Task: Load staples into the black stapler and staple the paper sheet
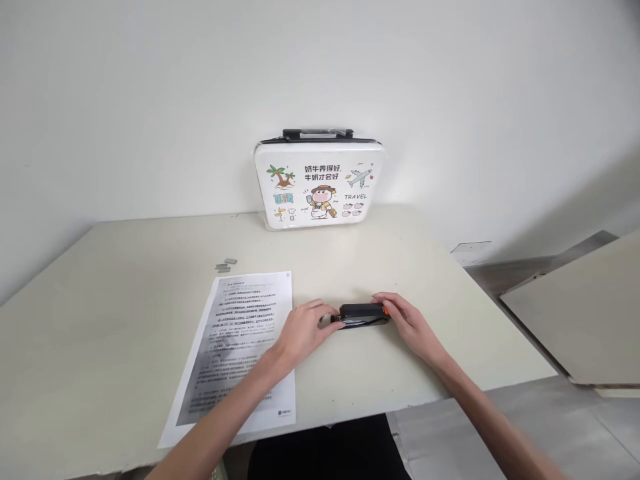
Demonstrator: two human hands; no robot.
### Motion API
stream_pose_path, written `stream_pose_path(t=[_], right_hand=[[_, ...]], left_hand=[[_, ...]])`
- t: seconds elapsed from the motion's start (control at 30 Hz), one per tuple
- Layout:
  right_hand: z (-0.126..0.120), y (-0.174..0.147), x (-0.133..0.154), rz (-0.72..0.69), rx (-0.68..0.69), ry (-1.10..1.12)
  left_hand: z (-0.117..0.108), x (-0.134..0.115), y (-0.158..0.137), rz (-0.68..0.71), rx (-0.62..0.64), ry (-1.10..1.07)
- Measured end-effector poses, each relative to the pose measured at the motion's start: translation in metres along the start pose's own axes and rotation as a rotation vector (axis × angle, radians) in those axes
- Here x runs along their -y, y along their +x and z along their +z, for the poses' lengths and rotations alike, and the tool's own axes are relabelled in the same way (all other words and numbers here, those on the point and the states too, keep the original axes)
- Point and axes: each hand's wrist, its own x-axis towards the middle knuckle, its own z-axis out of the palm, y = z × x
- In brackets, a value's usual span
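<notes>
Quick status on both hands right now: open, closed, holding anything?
Left hand: closed, thumb and fingers at the left end of the black stapler.
Right hand: closed, holding the stapler's right end.

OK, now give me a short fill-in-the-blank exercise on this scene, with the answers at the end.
1. The left hand and right hand are at opposite ends of a black ____.
2. The printed sheet lies nearer the ____ hand.
3. The English word in capitals on the white case is ____.

Missing words: stapler; left; TRAVEL.
</notes>
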Motion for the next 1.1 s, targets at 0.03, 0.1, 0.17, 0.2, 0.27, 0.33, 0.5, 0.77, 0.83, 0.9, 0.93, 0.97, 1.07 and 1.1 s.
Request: stream_pose_path(t=[0.03, 0.1, 0.17, 0.2, 0.27, 0.33, 0.5, 0.77, 0.83, 0.9, 0.93, 0.97, 1.07, 1.1], right_hand=[[0.000, 0.000, 0.000, -0.001, 0.000, -0.001], [0.000, 0.000, 0.000, -0.001, -0.002, -0.003], [0.001, -0.001, 0.002, 0.010, -0.011, -0.010], [0.002, -0.001, 0.002, 0.018, -0.016, -0.015], [0.002, -0.002, 0.004, 0.034, -0.023, -0.032], [0.003, -0.003, 0.004, 0.045, -0.022, -0.056], [0.002, -0.003, 0.001, 0.055, -0.023, -0.081], [0.002, -0.004, 0.000, 0.042, -0.030, -0.103], [0.002, -0.004, 0.000, 0.044, -0.035, -0.106], [0.002, -0.005, 0.000, 0.046, -0.033, -0.107], [0.002, -0.005, 0.001, 0.045, -0.030, -0.107], [0.002, -0.005, 0.001, 0.046, -0.027, -0.107], [0.001, -0.005, 0.000, 0.053, -0.024, -0.107], [0.001, -0.004, 0.000, 0.053, -0.025, -0.107]], left_hand=[[0.000, 0.000, 0.000, 0.004, 0.000, 0.003], [-0.001, 0.000, 0.000, 0.009, -0.002, 0.011], [-0.004, 0.002, -0.001, 0.013, -0.004, 0.019], [-0.006, 0.003, -0.002, 0.014, -0.004, 0.023], [-0.010, 0.007, -0.005, 0.017, -0.004, 0.035], [-0.016, 0.011, -0.010, 0.016, -0.011, 0.048], [-0.033, 0.014, -0.023, -0.016, -0.017, 0.058], [-0.074, 0.008, -0.039, -0.331, 0.161, -0.295], [-0.083, 0.004, -0.044, -0.368, 0.241, -0.377], [-0.086, -0.001, -0.046, -0.354, 0.258, -0.321], [-0.086, -0.004, -0.047, -0.328, 0.248, -0.258], [-0.085, -0.006, -0.047, -0.299, 0.234, -0.191], [-0.080, -0.012, -0.044, -0.242, 0.195, -0.042], [-0.078, -0.013, -0.043, -0.238, 0.183, -0.009]])
